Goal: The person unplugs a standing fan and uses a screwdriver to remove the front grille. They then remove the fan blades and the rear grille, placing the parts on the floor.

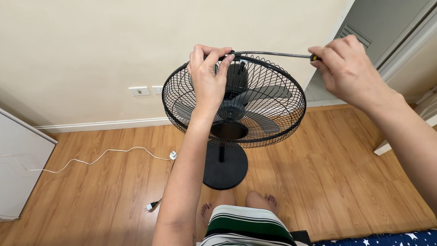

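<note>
A black pedestal fan [255,105] stands on the wooden floor in front of me, its wire cage tilted up toward me. My left hand [207,75] pinches the top rim of the cage, fingers closed on the wire. My right hand [348,70] grips the handle of a long screwdriver [273,54]. Its thin shaft runs leftward and its tip meets the cage rim just beside my left fingers. The fan's grey blades sit behind the grille, and its round black base [225,166] rests on the floor.
A white cord [91,161] trails across the floor to a small white plug, and a black plug [151,206] lies nearby. Wall outlets [139,91] sit above the skirting. A white cabinet [20,168] stands left, a door frame [400,50] right. My bare feet [255,202] are behind the base.
</note>
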